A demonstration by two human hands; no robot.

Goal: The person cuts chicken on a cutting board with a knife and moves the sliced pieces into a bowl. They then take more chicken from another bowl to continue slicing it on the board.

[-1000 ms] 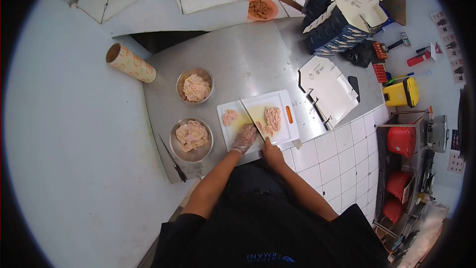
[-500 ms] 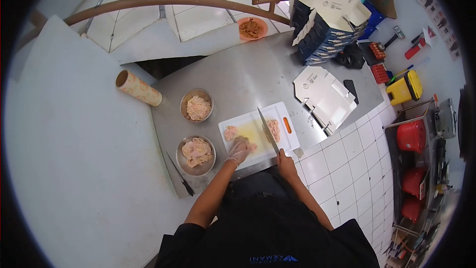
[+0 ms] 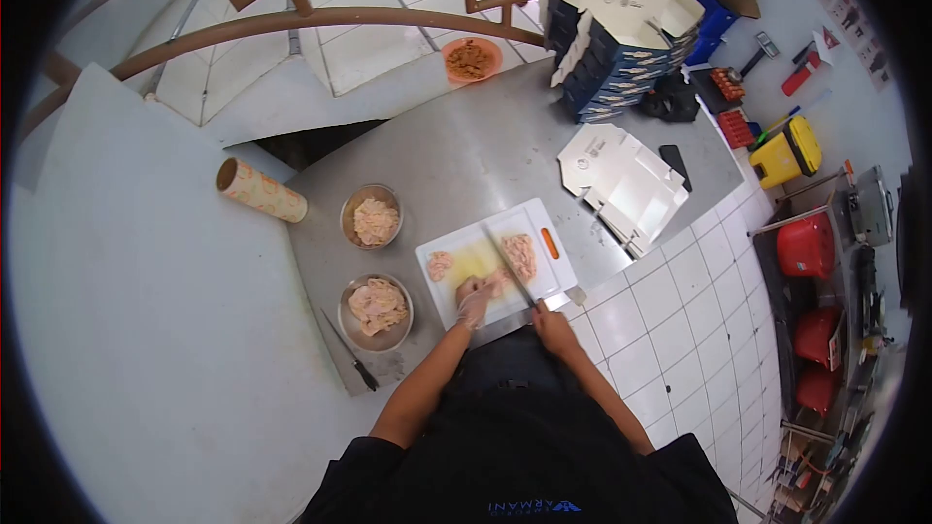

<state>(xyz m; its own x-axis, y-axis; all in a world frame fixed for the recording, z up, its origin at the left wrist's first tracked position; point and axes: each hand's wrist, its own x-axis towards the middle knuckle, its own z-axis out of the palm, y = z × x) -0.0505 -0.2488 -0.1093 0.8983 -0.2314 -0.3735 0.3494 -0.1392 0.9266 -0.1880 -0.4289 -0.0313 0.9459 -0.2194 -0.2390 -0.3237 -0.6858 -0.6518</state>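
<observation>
My right hand (image 3: 554,328) is closed round the handle of a long kitchen knife (image 3: 509,264). Its blade slants across the white cutting board (image 3: 544,211), left of a pile of cut raw chicken (image 3: 519,254). In a clear plastic glove, my left hand (image 3: 473,299) has its fingers curled on a piece of raw chicken (image 3: 497,281) beside the blade. A smaller lump of chicken (image 3: 440,265) lies at the board's left side. Two metal bowls to the left hold raw chicken: the upper bowl (image 3: 347,233) and the lower bowl (image 3: 408,330).
A second knife (image 3: 351,354) lies by the lower bowl. A patterned roll (image 3: 262,190) is at the table's left edge. Flattened white cardboard (image 3: 626,184), a black phone-like object (image 3: 674,165) and stacked boxes (image 3: 621,49) occupy the right. An orange bowl (image 3: 496,51) sits on the ledge behind.
The knife has shifted from over the right-hand chicken pile to its left side, nearer my left hand. My left fingers have curled in more. The whole view has shifted slightly.
</observation>
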